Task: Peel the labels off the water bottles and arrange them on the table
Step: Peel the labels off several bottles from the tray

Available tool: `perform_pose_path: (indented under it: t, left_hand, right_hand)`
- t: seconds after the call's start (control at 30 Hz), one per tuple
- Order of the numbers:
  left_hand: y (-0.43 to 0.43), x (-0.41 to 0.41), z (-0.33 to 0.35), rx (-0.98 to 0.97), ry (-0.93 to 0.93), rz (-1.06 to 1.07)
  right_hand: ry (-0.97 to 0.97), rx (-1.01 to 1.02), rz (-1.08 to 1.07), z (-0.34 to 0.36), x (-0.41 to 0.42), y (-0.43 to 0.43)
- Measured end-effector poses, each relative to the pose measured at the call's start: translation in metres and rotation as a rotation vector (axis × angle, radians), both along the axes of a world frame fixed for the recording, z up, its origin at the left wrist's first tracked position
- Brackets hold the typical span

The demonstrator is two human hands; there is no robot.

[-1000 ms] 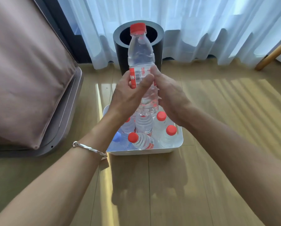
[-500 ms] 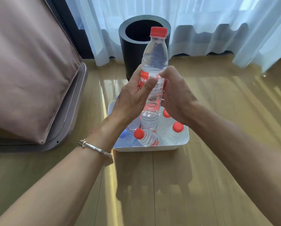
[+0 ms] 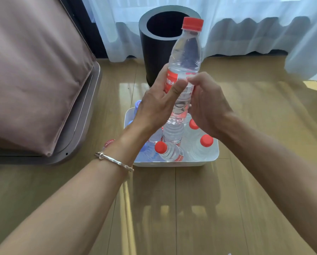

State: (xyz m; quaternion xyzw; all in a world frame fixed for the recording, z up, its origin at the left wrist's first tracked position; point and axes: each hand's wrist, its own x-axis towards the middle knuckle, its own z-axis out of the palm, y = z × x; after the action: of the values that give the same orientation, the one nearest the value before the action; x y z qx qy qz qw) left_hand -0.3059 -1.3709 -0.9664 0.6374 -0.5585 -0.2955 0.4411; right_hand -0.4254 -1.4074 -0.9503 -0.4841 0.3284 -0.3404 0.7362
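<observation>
- With left hand (image 3: 154, 107), grips clear plastic red-capped water bottle (image 3: 186, 52) round its red label (image 3: 170, 80).
- With right hand (image 3: 207, 105), pinches bottle's mid-body at label's edge.
- Holds bottle above white plastic tub (image 3: 172, 163), long axis near upright, cap up, leaning slightly right.

Four red-capped bottles (image 3: 186, 50) visible, one white tray (image 3: 172, 164), one black bin (image 3: 152, 57).

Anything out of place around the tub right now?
A red-capped bottle lies on its side in the white tub among upright ones. A red scrap, possibly a peeled label, lies on the floor left of the tub. No spill visible.
</observation>
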Motion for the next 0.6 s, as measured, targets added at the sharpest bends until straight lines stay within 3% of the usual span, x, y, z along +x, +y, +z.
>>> perform_pose_path:
  t: [0.2, 0.6]
  left_hand:
    - [-0.003, 0.006, 0.003, 0.09, 0.031, -0.039]
    - [-0.01, 0.018, 0.036, 0.174, -0.163, -0.052]
  right_hand:
    - [0.108, -0.067, -0.05, -0.003, 0.002, -0.005]
    - [0.31, -0.214, -0.069, -0.006, 0.0, -0.004]
